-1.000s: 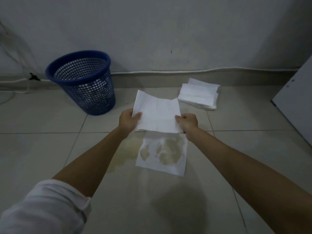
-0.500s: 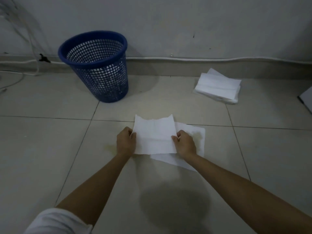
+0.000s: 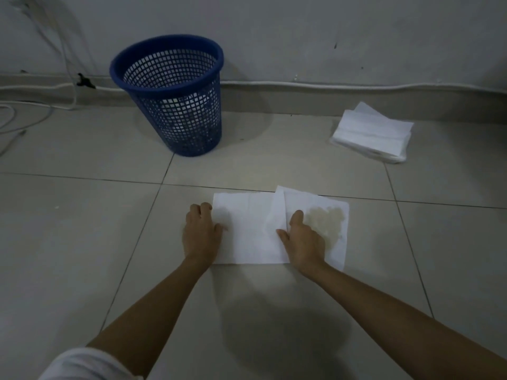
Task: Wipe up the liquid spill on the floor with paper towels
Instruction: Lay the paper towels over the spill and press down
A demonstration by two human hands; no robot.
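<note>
A clean white paper towel lies flat on the tiled floor. It overlaps a second towel to its right, which shows a yellowish wet stain. My left hand rests on the clean towel's left edge, fingers bent, thumb on the sheet. My right hand presses down where the two towels overlap. The spill itself is hidden under the towels.
A blue mesh wastebasket stands at the back left by the wall. A stack of clean paper towels lies at the back right. White cables trail along the skirting at the far left.
The fresh towel, held up in the air a second ago, has come down flat on the floor beside and partly over the stained towel. Both hands now press on it.
</note>
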